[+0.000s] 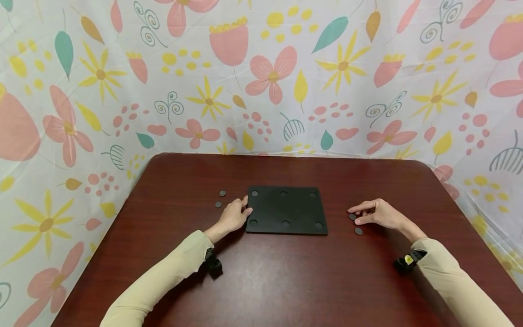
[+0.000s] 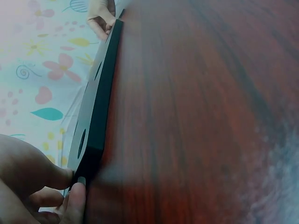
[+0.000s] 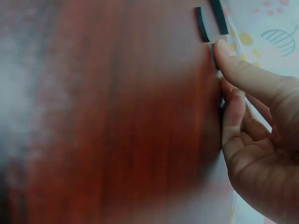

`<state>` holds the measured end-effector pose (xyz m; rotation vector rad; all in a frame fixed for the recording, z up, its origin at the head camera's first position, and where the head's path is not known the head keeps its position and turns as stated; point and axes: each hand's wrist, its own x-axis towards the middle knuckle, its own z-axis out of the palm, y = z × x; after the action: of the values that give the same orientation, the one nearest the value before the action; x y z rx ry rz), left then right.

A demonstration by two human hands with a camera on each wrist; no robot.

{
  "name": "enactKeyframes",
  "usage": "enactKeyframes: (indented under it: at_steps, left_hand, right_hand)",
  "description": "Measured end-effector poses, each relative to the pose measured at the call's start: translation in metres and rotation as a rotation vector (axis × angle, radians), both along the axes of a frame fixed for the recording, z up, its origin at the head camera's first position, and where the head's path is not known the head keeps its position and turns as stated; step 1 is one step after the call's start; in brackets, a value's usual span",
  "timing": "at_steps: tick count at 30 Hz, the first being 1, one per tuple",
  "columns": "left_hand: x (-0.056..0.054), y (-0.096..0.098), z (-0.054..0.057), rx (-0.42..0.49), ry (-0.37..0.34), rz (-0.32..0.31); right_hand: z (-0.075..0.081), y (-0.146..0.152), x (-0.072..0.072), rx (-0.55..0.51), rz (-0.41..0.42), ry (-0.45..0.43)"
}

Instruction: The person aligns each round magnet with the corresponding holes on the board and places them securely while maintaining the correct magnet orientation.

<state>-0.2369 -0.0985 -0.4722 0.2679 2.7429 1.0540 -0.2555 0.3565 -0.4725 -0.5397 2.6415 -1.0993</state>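
Note:
A thin black rectangular board [image 1: 287, 210] lies on the table with round recesses along its far and near edges. Its far-left recess holds a dark grey disc [image 1: 255, 193]. At the board's left edge, my left hand [image 1: 234, 215] grips the side with thumb and fingers. To the right of the board, my right hand [image 1: 381, 214] has a small dark disc [image 1: 352, 217] between thumb and fingertips, at the table surface. Another disc [image 1: 358, 231] lies just nearer than that hand. In the right wrist view the right thumb [image 3: 243, 70] touches a disc's edge.
Two more dark discs, one farther [image 1: 222, 193] and one nearer [image 1: 218, 205], lie left of the board beside the left hand. The reddish-brown table [image 1: 286, 281] meets a flower-patterned cloth [image 1: 261, 91] at its back and sides.

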Motion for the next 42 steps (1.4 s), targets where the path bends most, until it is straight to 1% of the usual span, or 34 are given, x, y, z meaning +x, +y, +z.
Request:
enactKeyframes:
  at_steps: [5, 8, 14, 21, 27, 33, 38, 42]
  left_hand:
    - [-0.001, 0.000, -0.002, -0.003, -0.008, 0.006]
    - [-0.002, -0.001, -0.002, -0.005, -0.014, 0.008]
    - [-0.002, 0.000, -0.002, -0.008, -0.013, 0.006]
    - [-0.001, 0.000, -0.002, -0.001, -0.024, 0.003]
    - [-0.001, 0.000, -0.002, 0.005, -0.023, 0.013]
    - [0.000, 0.000, -0.003, 0.006, -0.021, 0.005]
    - [-0.001, 0.000, -0.004, 0.007, -0.020, 0.010]
    - [-0.002, 0.000, -0.003, 0.006, -0.018, 0.012]
  right_hand:
    - [-0.001, -0.003, 0.002, 0.008, -0.017, 0.040]
    - [-0.001, -0.005, 0.002, 0.021, -0.024, 0.049]
    - [-0.002, -0.004, 0.000, 0.025, -0.017, 0.026]
    - [0.001, -0.003, 0.001, -0.012, -0.039, -0.025]
    - [0.004, -0.005, 0.001, 0.016, -0.034, -0.008]
    - [0.003, -0.006, 0.001, 0.052, -0.021, 0.004]
    - [0.005, -0.007, -0.001, 0.012, 0.000, 0.029]
    - [0.008, -0.008, -0.006, -0.031, -0.002, 0.008]
